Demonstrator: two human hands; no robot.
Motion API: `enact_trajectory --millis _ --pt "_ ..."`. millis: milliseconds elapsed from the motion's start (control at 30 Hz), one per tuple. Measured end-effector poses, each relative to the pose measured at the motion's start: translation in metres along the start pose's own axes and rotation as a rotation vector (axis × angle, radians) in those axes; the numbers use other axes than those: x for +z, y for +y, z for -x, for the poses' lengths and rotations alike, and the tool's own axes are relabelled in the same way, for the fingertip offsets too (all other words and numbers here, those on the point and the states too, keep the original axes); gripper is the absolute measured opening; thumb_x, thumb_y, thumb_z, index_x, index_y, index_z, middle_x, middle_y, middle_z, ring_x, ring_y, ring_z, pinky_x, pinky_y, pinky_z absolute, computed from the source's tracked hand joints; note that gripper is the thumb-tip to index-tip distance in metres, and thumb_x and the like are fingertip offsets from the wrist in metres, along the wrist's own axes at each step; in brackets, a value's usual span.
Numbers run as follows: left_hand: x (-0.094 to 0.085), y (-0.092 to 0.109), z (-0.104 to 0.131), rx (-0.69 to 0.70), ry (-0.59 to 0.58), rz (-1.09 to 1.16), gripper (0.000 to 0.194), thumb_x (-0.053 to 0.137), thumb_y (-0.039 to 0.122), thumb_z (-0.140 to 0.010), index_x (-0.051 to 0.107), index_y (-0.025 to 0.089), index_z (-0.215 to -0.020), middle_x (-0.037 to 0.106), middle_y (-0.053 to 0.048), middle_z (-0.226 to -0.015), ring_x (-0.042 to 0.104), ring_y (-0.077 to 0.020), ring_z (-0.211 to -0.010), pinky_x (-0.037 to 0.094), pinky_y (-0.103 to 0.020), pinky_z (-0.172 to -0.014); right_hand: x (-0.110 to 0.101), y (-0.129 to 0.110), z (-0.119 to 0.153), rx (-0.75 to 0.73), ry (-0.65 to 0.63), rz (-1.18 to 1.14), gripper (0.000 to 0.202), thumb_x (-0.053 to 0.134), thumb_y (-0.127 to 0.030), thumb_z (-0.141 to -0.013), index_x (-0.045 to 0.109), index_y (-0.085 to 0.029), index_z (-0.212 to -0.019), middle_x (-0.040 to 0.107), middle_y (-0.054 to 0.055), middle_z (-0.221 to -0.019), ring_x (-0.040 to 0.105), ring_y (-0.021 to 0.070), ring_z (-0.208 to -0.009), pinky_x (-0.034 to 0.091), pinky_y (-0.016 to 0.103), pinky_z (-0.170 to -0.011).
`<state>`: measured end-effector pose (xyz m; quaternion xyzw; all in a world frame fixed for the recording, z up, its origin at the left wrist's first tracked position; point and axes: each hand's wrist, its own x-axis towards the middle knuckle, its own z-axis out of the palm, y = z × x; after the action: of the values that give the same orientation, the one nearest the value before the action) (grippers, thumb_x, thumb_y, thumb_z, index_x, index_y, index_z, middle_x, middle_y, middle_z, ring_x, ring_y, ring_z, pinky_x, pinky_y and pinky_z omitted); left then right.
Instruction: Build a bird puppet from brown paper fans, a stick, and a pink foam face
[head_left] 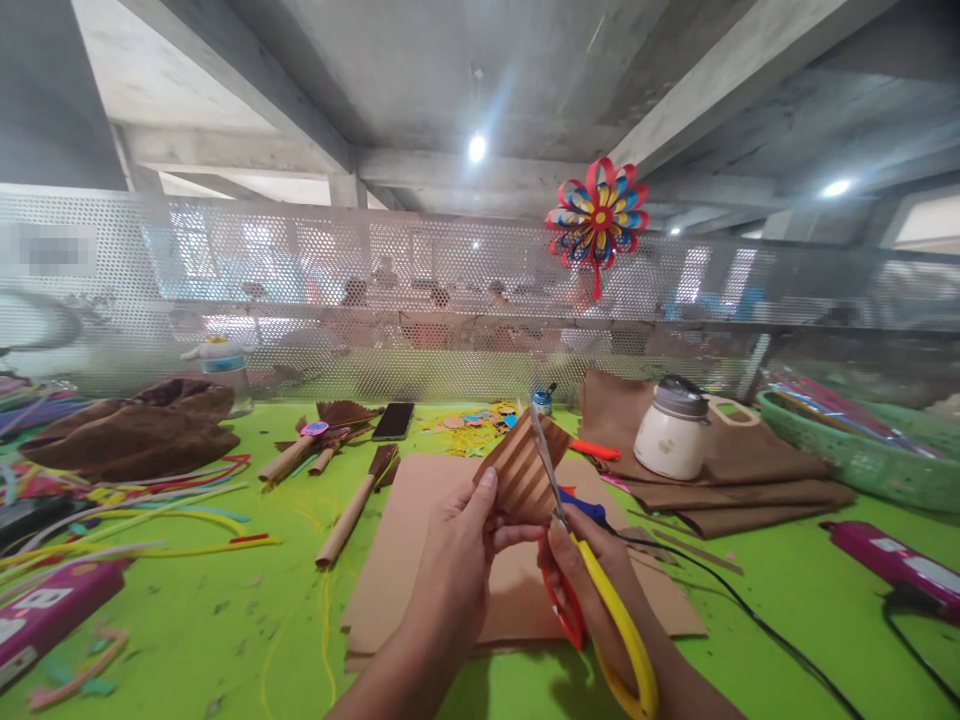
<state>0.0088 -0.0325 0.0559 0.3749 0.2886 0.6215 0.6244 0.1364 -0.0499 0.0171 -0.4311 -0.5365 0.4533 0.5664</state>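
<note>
A brown pleated piece (523, 470) with lighter stripes is pinched in my left hand (466, 535), between thumb and fingers. My right hand (592, 560) is wrapped round scissors (619, 620) with one yellow and one red handle. The scissors' blades are parted and point up, at the right part of the pleated piece. Both hands are above a stack of tan sheets (405, 520) on the green table (187, 620). Left of the stack lies a rolled brown tube (351, 515) with a dark end.
Brown cloth (742, 470), a lidded white cup (671, 428) and a green basket (862, 450) stand at the right. A black cable (750, 600) crosses the table. Left are coloured strips (180, 520), a brown bundle (135, 430) and a phone (394, 421). A perforated screen (450, 340) stands behind.
</note>
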Motion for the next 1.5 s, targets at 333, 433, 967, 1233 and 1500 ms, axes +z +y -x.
enact_trajectory --millis 333,433,967,1233,1500 --pt "0.0023 0.0006 -0.0004 -0.019 0.028 0.002 0.041 0.079 0.041 -0.069 0.068 0.006 -0.085 0.069 -0.009 -0.073 0.067 -0.0186 -0.065 0.059 -0.029 -0.058 0.0061 -0.0046 0.0023 0.021 0.037 -0.013 0.054 0.060 -0.072 -0.075 0.051 -0.019 -0.072 0.047 -0.005 -0.050 0.038 0.0052 -0.039 0.032 0.015 -0.036" --pt "0.0024 0.0005 -0.0005 -0.020 0.029 0.006 0.040 0.079 0.041 -0.069 0.068 0.006 -0.086 0.070 -0.009 -0.073 0.067 -0.0178 -0.063 0.059 -0.028 -0.059 0.0075 -0.0050 0.0023 0.053 0.042 -0.035 0.054 0.060 -0.072 -0.074 0.050 -0.019 -0.071 0.043 -0.007 -0.047 0.035 0.0042 -0.036 0.029 0.014 -0.034" --pt "0.0017 0.0012 0.0020 -0.041 0.008 0.060 0.030 0.075 0.030 -0.075 0.069 0.005 -0.089 0.072 -0.012 -0.080 0.067 -0.0170 -0.065 0.060 -0.027 -0.057 0.0093 -0.0018 0.0020 0.066 0.085 -0.049 0.056 0.062 -0.073 -0.071 0.051 -0.019 -0.076 0.046 -0.006 -0.052 0.035 0.0028 -0.036 0.028 0.012 -0.032" --pt "0.0012 0.0035 0.0018 -0.069 0.034 0.080 0.027 0.076 0.027 -0.073 0.069 0.006 -0.088 0.072 -0.013 -0.079 0.067 -0.0174 -0.063 0.059 -0.026 -0.056 0.0064 -0.0019 0.0016 0.015 0.093 -0.048 0.053 0.065 -0.069 -0.071 0.054 -0.018 -0.072 0.047 -0.006 -0.051 0.034 0.0021 -0.036 0.028 0.013 -0.033" --pt "-0.0015 0.0032 0.0007 -0.075 0.017 0.076 0.030 0.074 0.027 -0.076 0.069 0.006 -0.097 0.073 -0.015 -0.088 0.068 -0.0178 -0.068 0.059 -0.025 -0.058 0.0063 0.0018 0.0006 0.023 0.072 -0.066 0.053 0.065 -0.069 -0.072 0.052 -0.018 -0.068 0.041 -0.008 -0.045 0.031 0.0023 -0.036 0.025 0.013 -0.033"
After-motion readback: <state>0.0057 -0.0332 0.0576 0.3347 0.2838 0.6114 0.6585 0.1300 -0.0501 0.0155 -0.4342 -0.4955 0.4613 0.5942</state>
